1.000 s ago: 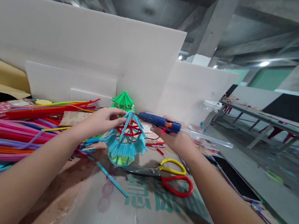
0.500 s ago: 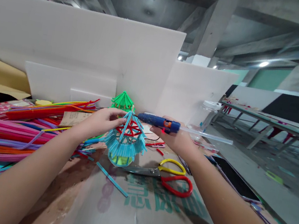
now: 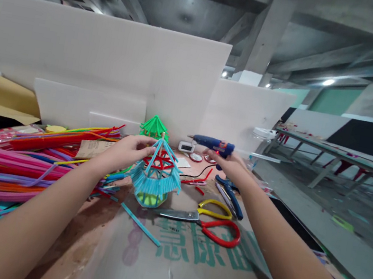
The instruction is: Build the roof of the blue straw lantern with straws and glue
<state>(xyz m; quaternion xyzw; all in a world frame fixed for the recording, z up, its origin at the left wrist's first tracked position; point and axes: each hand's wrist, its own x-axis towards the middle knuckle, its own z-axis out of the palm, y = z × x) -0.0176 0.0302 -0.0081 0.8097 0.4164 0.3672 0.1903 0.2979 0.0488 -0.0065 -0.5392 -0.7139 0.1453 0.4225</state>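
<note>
My left hand (image 3: 132,150) grips the upper part of a small blue pavilion model (image 3: 155,181) made of pipe cleaners, its fingertips near the red roof frame. The model stands upright, with blue strips rising to a peak and a pale green base. In my right hand (image 3: 230,166) is a blue hot glue gun (image 3: 212,144), held to the right of the model with its nozzle pointing left. A red light glows on the gun, and a clear glue stick (image 3: 266,158) sticks out of its back. Behind the blue model stands a green pavilion model (image 3: 154,126).
Scissors (image 3: 217,231) with yellow and red handles lie before the model, by a loose blue strip (image 3: 140,224). Blue-handled pliers (image 3: 232,198) and a phone (image 3: 296,224) lie to the right. Pipe cleaner bundles (image 3: 16,162) cover the left. White boards (image 3: 96,56) stand behind.
My right hand has drawn the glue gun to the right and slightly up, away from the model's peak. My left hand stays on the model. The pliers are now more visible.
</note>
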